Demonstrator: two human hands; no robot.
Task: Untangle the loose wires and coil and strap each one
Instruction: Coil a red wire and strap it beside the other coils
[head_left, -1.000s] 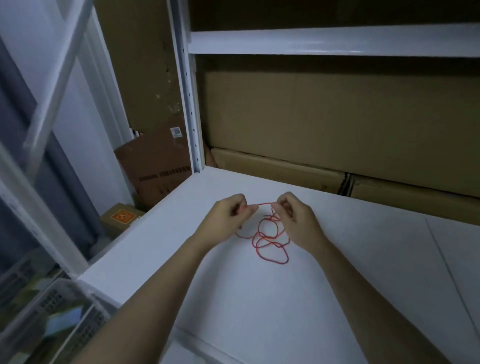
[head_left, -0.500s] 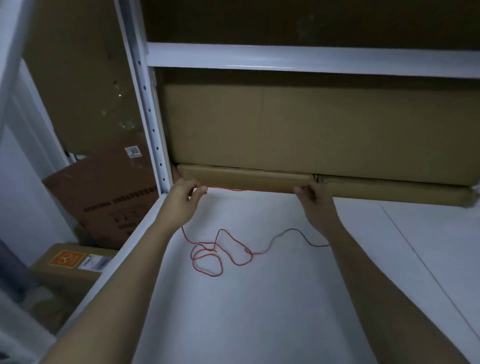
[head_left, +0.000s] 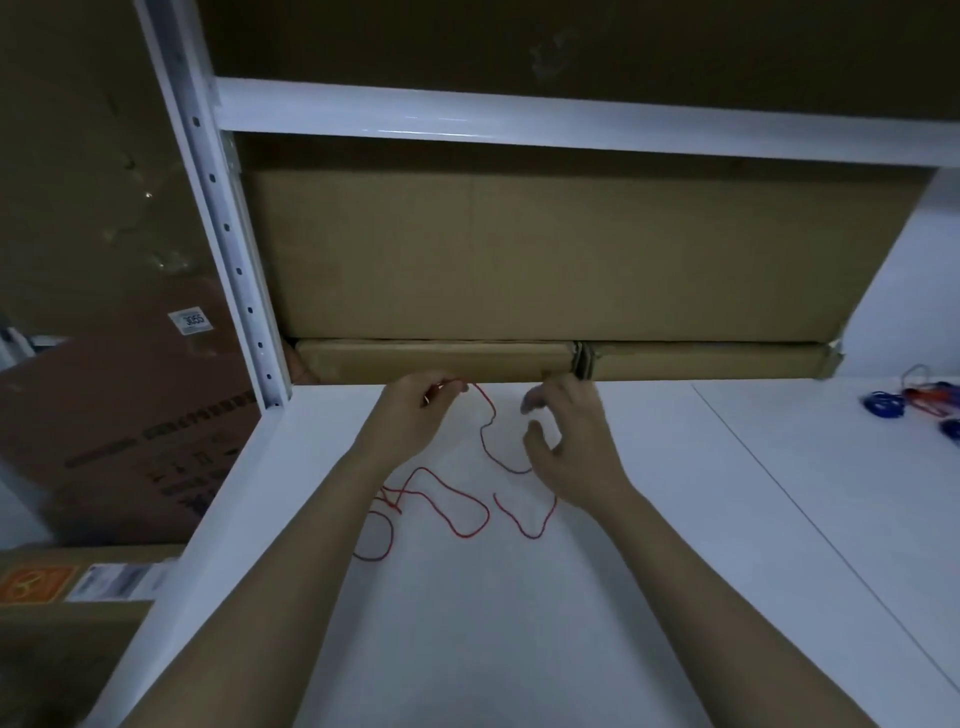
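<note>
My left hand (head_left: 415, 410) pinches one end of the red wire (head_left: 457, 512) between thumb and fingertips, just in front of the long flat cardboard box (head_left: 436, 358) at the back of the white shelf (head_left: 519, 623). From that grip the wire runs down toward me from the box, bends in slack curves on the shelf surface, passes under my right hand (head_left: 571, 447) and ends in a loose loop beside my left forearm. My right hand hovers in front of the same box, its fingers spread and loosely curled, holding nothing; it is blurred. Far to the right of the box, blue and red wires (head_left: 904, 397) lie in a small heap on the shelf.
</note>
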